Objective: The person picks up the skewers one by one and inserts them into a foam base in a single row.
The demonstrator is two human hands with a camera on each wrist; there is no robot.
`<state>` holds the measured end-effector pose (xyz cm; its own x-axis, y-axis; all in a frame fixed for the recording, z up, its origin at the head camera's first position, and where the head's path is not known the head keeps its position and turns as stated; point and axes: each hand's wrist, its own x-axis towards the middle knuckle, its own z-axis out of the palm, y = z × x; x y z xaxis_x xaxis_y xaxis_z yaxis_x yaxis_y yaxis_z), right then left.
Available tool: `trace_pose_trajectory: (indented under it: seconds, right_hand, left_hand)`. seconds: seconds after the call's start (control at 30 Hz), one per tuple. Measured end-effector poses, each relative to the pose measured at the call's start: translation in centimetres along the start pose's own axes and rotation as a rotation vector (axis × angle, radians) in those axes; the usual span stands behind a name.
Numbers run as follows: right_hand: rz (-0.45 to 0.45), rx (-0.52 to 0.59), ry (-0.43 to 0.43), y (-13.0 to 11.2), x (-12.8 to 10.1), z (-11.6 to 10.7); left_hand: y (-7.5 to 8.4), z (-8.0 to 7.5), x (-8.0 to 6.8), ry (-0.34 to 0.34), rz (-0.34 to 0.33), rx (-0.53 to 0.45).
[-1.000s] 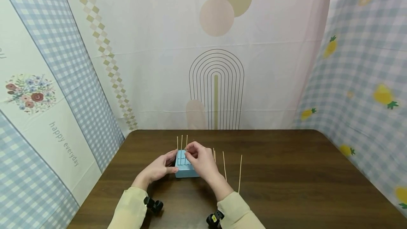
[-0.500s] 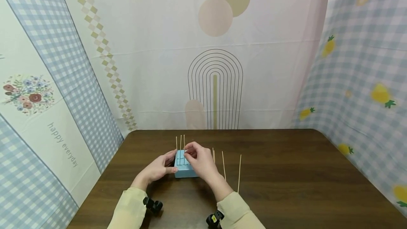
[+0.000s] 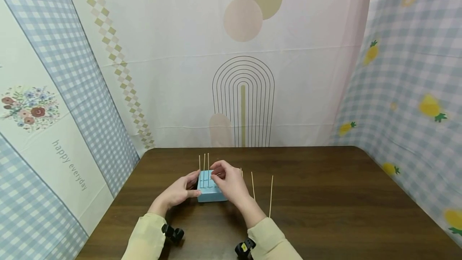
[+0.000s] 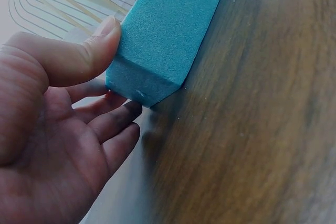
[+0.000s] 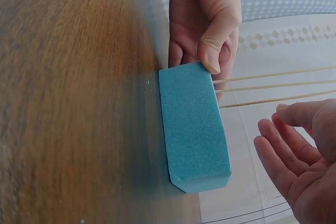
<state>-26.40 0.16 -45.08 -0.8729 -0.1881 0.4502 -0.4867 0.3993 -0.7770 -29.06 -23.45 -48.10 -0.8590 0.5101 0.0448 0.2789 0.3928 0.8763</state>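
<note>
A light blue foam block (image 3: 211, 196) sits on the table, with three thin wooden sticks (image 3: 208, 161) standing upright out of its top near the left end. My left hand (image 3: 178, 191) grips the block's left end; in the left wrist view its thumb (image 4: 107, 32) presses the upper edge and the other fingers curl round the far side. My right hand (image 3: 231, 181) hovers over the block's right part. Thumb and fingers are loosely bent beside the third stick, and the right wrist view shows a small gap between that stick (image 5: 273, 99) and the thumb.
More loose wooden sticks (image 3: 271, 196) lie on the brown table (image 3: 325, 196) to the right, partly behind my right hand and forearm. A patterned cloth (image 3: 173, 91) hangs behind the table, with checked cloths at both sides.
My right fingers have come away from the third stick, which now stands straighter and closer to the other two. My left hand keeps its grip on the block.
</note>
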Motion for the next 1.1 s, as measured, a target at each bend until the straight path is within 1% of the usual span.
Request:
trace_pose_trajectory:
  seconds: [0.3,0.57,0.77,0.97,1.1]
  right_hand:
    - [0.046,0.010,-0.017,0.1,-0.1,-0.3]
    - [0.050,-0.003,0.000,0.5,0.1,-0.8]
    - [0.045,0.003,0.002,0.6,0.1,-1.4]
    - [0.075,-0.002,-0.035,1.5,0.0,-2.4]
    - [0.103,0.007,-0.078,2.2,-0.3,-3.5]
  left_hand:
    - [0.0,0.0,-0.1,0.005,-0.003,-0.005]
    - [0.1,0.0,-0.1,0.006,-0.004,-0.005]
    - [0.1,0.0,-0.1,0.008,-0.009,0.014]
    - [-0.1,0.1,0.0,0.018,-0.025,0.022]
    - [-0.2,0.2,0.0,0.007,0.000,0.026]
